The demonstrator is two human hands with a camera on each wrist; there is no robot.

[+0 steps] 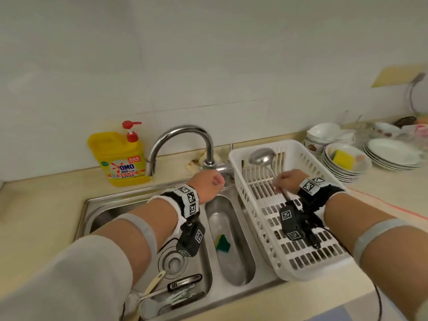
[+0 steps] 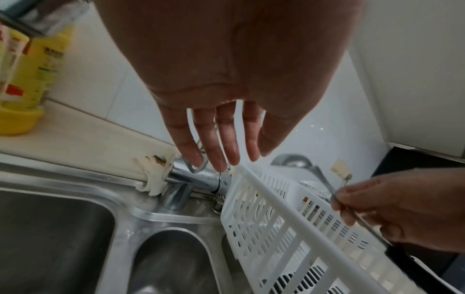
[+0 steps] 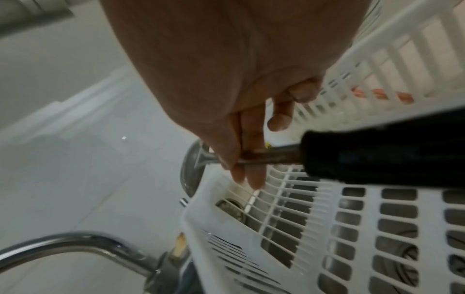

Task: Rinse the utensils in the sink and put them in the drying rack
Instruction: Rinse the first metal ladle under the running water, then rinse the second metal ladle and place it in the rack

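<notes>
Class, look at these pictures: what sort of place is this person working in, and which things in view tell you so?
Most likely a home kitchen, at the sink. A steel sink with a curved tap sits in a counter, a white drying rack stands beside it, and stacked bowls wait nearby.

One white slotted plastic drying rack holding one steel ladle with a black handle, one curved chrome faucet, one yellow dish-soap bottle with a red pump, and one stainless sink with two basins. Two sponges: one yellow-green in the small basin, one yellow on the plates. Three stacks of white crockery on the counter (bowls, deep plates, flat plates); the pile of utensils in the big basin is too jumbled to count.
</notes>
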